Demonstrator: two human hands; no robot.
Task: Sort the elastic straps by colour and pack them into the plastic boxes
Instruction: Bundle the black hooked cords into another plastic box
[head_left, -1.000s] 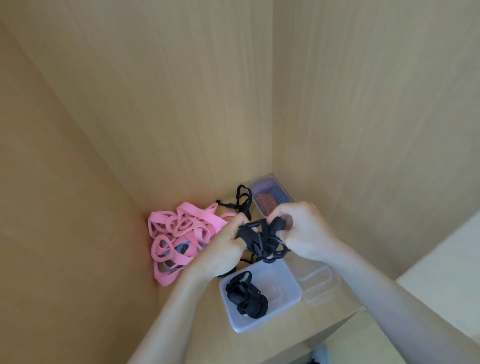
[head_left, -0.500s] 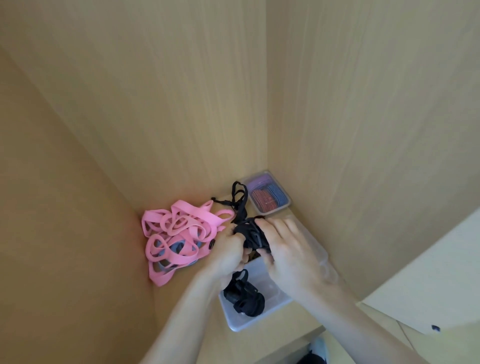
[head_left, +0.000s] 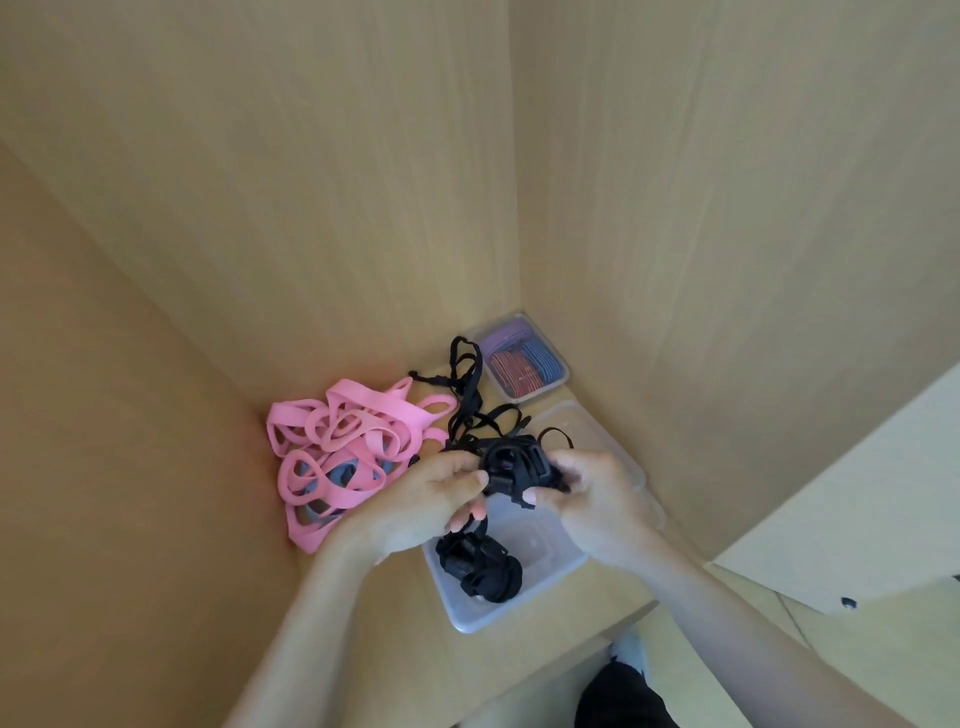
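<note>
Both hands hold one bundle of black elastic strap (head_left: 514, 465) just above the near clear plastic box (head_left: 558, 574). My left hand (head_left: 426, 506) grips its left side and my right hand (head_left: 592, 493) grips its right side. Inside that box lies a rolled black strap (head_left: 480, 566). More loose black straps (head_left: 465, 384) trail away behind the bundle. A heap of pink elastic straps (head_left: 343, 452) lies to the left on the wooden surface.
A closed clear box (head_left: 522, 364) with purple, red and blue bands stands in the far corner. A clear lid or second box (head_left: 592, 436) lies behind my right hand. Wooden walls close in on the left, back and right. The shelf's front edge (head_left: 571, 642) is near.
My hands have drawn slightly apart and lowered the black bundle closer over the near box. The view has shifted a little.
</note>
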